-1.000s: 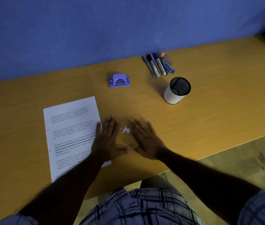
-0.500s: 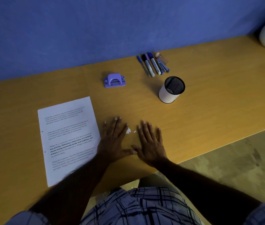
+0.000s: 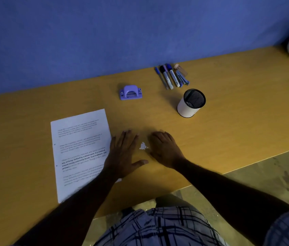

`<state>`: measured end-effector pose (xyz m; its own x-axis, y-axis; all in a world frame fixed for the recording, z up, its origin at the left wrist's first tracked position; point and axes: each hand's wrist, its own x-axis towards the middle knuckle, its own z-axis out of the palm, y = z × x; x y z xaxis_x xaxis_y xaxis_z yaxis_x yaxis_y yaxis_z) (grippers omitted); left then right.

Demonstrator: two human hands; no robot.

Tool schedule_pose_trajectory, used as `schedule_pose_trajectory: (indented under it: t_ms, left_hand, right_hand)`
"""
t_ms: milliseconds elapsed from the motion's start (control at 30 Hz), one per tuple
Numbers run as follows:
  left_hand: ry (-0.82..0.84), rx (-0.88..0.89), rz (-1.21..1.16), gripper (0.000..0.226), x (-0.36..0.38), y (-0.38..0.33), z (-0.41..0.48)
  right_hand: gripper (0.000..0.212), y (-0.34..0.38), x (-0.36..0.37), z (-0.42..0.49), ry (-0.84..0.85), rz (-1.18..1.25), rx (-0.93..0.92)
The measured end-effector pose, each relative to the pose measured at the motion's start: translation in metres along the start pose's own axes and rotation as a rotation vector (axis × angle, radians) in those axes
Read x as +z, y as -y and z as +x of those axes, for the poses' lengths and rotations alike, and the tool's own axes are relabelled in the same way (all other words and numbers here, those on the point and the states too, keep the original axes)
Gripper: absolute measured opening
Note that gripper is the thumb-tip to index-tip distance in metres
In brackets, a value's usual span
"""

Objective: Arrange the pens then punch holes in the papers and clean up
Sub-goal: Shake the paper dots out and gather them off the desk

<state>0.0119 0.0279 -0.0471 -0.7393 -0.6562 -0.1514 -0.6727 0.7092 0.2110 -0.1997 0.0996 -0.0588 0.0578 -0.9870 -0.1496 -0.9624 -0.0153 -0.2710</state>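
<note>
Fingers (image 3: 126, 139) lie loose, holding nothing, paper chads (image 3: 143, 146) between them. We should sweep inward together, palms low on the bench (image 3: 228, 125).

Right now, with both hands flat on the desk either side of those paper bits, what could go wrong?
1. The paper bits lie tiny and loose between the left hand and the right hand; a quick sweep could scatter them or send them off the near edge of the table.
2. The left hand's heel and forearm lie over the right edge of the sheet; sliding that hand may drag or crease it.
</note>
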Motion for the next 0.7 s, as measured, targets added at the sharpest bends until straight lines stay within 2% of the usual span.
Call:
schedule_pose_trajectory:
  t_ms: [167,400,567,700]
  left_hand:
    - [-0.055,-0.016,-0.012,0.081,0.005,0.006,-0.001]
    - [-0.093,0.021,-0.021,0.065,0.009,0.005,-0.003]
    - [-0.090,0.068,-0.015,0.052,0.003,0.007,-0.003]
    - [-0.107,0.042,-0.031,0.044,-0.002,0.008,-0.004]
  right_hand:
    - [0.058,0.007,-0.001,0.011,0.027,0.038,-0.174]
    - [0.043,0.019,0.013,-0.005,-0.006,-0.066,-0.346]
    - [0.035,0.014,0.003,0.000,-0.095,-0.077,-0.426]
    - [0.028,0.017,-0.003,0.007,-0.063,-0.109,-0.463]
